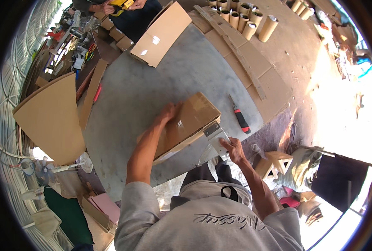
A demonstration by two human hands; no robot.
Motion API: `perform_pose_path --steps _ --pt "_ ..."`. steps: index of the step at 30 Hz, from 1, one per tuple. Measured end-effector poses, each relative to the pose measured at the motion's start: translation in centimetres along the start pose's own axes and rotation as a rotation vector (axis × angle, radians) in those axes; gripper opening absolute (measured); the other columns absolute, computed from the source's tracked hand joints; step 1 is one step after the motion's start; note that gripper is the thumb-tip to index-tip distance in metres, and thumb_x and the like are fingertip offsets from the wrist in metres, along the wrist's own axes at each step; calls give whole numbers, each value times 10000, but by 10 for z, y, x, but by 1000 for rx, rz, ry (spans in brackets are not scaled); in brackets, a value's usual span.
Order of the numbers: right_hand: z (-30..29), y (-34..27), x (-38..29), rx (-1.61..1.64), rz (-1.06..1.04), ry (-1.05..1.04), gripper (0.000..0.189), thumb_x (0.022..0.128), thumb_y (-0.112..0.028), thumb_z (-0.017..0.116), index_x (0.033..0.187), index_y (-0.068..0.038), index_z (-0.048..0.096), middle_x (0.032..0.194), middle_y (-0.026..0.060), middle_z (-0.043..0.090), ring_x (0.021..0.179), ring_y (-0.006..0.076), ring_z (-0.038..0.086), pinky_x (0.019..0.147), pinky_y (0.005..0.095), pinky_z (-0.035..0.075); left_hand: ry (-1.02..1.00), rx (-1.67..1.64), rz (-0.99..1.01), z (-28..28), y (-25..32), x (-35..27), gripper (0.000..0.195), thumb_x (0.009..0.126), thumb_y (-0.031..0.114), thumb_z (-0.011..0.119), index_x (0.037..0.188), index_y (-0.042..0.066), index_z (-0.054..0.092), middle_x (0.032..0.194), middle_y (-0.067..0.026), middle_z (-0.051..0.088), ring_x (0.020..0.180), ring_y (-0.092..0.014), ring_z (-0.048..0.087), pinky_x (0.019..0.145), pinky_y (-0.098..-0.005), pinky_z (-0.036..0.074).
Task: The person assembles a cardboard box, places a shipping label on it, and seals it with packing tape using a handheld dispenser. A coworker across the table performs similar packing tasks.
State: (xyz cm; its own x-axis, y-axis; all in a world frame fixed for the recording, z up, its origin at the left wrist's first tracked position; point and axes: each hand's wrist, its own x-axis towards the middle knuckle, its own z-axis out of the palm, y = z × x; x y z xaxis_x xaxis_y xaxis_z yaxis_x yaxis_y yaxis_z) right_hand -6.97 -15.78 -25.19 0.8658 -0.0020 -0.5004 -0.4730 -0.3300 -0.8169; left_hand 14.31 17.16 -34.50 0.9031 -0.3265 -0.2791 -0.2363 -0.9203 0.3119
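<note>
A cardboard box (189, 120) lies on the grey tabletop (135, 91) before me, with shiny clear tape across it. My left hand (170, 112) rests against its far left side, fingers bent; the fingertips are partly hidden. Near the box's right end, my right hand (234, 150) grips a metal tape dispenser (216, 135), whose wide head touches or nearly touches the box edge. To the right of the box, a knife or saw with a red and black handle (241, 120) lies on the table.
Another cardboard box (162, 34) stands at the table's far edge, near a person's hands (107, 7) holding a yellow tool (122, 4). Large cardboard sheet (52, 122) at left. Wooden strip (233, 47) over flat cardboard at right; several cardboard tubes (268, 28) stand beyond.
</note>
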Motion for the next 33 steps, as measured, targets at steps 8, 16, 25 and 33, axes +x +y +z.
perform_pose_path --steps 8,16,25,33 --pt "1 18 14 33 -80 -14 640 916 -551 633 745 65 602 592 160 498 585 218 496 602 426 406 -37 -588 196 12 103 -26 427 1056 285 436 1349 26 608 1382 -189 621 1306 -351 566 1096 -409 428" --pt "2 26 14 20 -134 -19 644 909 -557 639 752 68 623 606 193 534 600 269 530 628 441 428 182 -186 56 -39 156 -147 478 1046 416 489 1100 -29 656 1001 -282 695 935 -468 663 792 -491 534" --pt "-16 9 -8 88 -190 -65 665 941 -559 596 718 66 571 577 174 495 561 271 493 593 451 408 224 -82 -68 -74 108 -103 688 1055 510 459 745 -76 645 729 -336 613 685 -505 621 636 -542 481" --pt "-24 26 -44 35 -15 -97 662 945 -569 565 757 65 598 607 164 519 601 253 499 611 429 400 184 -174 -75 -96 66 -65 815 1037 653 392 619 -46 374 579 -209 291 553 -283 300 528 -498 357"
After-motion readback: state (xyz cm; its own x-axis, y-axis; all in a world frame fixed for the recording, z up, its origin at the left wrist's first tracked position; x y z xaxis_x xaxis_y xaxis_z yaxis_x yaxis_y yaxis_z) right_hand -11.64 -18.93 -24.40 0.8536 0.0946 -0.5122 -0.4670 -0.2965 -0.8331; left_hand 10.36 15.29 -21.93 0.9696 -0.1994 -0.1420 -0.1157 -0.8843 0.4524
